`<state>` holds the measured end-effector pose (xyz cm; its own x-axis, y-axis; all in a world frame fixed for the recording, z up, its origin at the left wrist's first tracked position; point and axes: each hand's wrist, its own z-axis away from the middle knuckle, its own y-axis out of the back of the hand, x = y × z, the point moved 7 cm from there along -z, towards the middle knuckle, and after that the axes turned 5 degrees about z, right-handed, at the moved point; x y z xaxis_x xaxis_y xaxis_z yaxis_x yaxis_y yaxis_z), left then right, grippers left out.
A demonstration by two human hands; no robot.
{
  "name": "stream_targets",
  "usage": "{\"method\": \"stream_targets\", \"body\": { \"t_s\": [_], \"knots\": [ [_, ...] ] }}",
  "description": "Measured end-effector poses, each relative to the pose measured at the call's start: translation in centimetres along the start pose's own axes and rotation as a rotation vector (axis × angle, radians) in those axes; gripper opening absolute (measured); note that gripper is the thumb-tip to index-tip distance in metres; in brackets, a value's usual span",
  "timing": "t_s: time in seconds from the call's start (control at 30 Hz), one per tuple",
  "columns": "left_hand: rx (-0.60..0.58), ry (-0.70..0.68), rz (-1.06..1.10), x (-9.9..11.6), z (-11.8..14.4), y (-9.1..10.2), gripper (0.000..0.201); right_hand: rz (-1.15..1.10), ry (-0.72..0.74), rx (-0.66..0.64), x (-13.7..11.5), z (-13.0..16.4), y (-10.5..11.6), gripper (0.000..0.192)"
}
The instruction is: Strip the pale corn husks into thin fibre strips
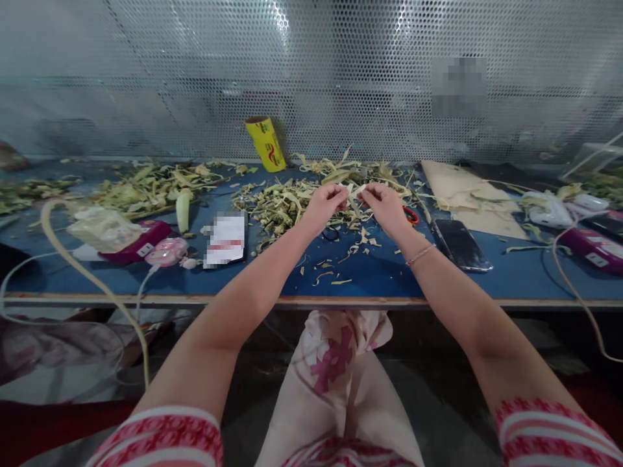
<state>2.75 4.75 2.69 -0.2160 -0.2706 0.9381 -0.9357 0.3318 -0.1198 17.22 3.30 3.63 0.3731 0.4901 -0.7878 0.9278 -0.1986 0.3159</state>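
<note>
My left hand (327,207) and my right hand (384,209) are close together over the middle of the blue table, thumbs and fingers pinched. Between them is a narrow pale strip (355,193) that looks like dried husk, with one end in each hand. Beside and behind my hands spreads a heap of dried, yellow-green husk pieces (277,206). Small cut scraps (363,241) lie on the table just below. A red ring-shaped handle (411,215), perhaps of scissors, shows next to my right wrist; the rest of it is hidden.
Farther left lies another husk pile (150,188). A yellow tube (267,146) stands tilted by the perforated metal wall. A dark phone (461,244) and beige card sheets (450,185) are at the right. A white packet (228,240), pink device (168,251) and purple pack (127,250) with hoses are left.
</note>
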Motion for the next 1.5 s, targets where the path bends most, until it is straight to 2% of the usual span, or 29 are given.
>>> {"method": "stream_targets", "body": {
  "t_s": [0.33, 0.47, 0.57, 0.73, 0.83, 0.93, 1.03, 1.1, 1.27, 1.37, 1.5],
  "knots": [
    [-0.002, 0.057, 0.032, -0.4, 0.1, -0.2, 0.02, -0.089, 0.047, -0.098, -1.0, 0.2, -0.2, 0.017],
    [-0.038, 0.096, 0.113, -0.3, 0.2, -0.6, 0.022, -0.12, 0.062, -0.145, -1.0, 0.3, -0.6, 0.016],
    [-0.021, 0.138, 0.167, 0.0, 0.4, -0.7, 0.021, -0.107, 0.081, -0.124, -1.1, 0.2, -0.5, 0.015],
    [0.0, 0.152, 0.142, 0.0, 0.5, -0.8, 0.019, -0.125, 0.04, -0.066, -1.2, 0.3, -0.1, 0.018],
    [0.003, 0.146, 0.08, -0.2, 0.5, -0.7, 0.019, -0.038, 0.1, -0.029, -1.9, 0.5, 0.3, 0.017],
    [-0.009, 0.111, -0.111, 0.0, 0.6, -0.6, 0.019, 0.144, 0.228, 0.005, -3.0, 0.9, 0.7, 0.013],
    [-0.048, 0.035, -0.329, 0.7, 0.7, -1.0, 0.015, 0.271, 0.341, -0.014, -3.7, 1.1, 0.5, 0.008],
    [-0.065, 0.015, -0.37, 0.7, 0.8, -1.3, 0.012, 0.29, 0.36, -0.043, -3.5, 1.1, 0.2, 0.008],
    [-0.123, 0.087, -0.139, -0.2, 0.9, -1.8, 0.008, 0.218, 0.295, -0.075, -2.5, 0.9, -0.1, 0.019],
    [-0.139, 0.098, -0.02, -0.4, 0.9, -1.8, 0.015, 0.226, 0.307, -0.058, -2.6, 0.9, 0.0, 0.024],
    [-0.128, 0.089, 0.031, -0.4, 0.8, -1.7, 0.026, 0.274, 0.284, -0.048, -2.7, 0.9, 0.1, 0.023]
  ]
}}
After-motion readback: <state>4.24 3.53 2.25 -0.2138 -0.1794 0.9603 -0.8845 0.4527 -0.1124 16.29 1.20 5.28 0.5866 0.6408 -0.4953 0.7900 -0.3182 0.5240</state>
